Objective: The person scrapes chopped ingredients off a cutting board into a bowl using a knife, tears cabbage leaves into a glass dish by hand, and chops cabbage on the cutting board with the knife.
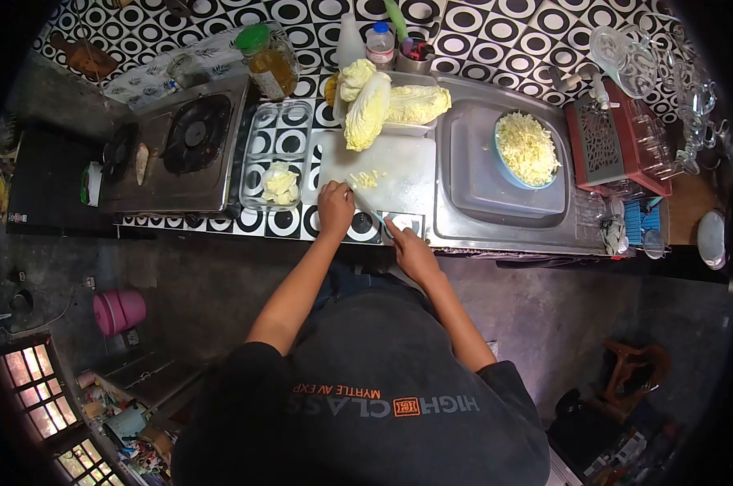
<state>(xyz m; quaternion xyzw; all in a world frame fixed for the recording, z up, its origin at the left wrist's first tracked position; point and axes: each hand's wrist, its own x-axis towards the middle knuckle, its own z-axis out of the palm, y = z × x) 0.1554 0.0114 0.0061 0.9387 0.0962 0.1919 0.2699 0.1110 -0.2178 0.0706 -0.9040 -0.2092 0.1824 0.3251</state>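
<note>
My right hand (415,254) is closed around the handle of a knife (368,202), whose blade slants up and left over the near edge of the white cutting board (411,162). My left hand (335,211) rests on the board's near left corner, fingers curled beside the blade; whatever they may hold is hidden. Small chopped pieces of cabbage (369,179) lie just beyond the knife. Whole napa cabbages (367,113) sit in a tray behind, one leaning over the board. To the left, a clear glass dish (257,174) holds pale cabbage pieces (280,183).
A bowl of shredded cabbage (528,151) stands on an upturned plastic tub (471,174) in the steel sink (447,231). On the left is a gas stove (168,154). A green-lidded jar (267,65) and a blue-capped bottle (381,47) stand along the wall. A red dish rack (613,146) is at right.
</note>
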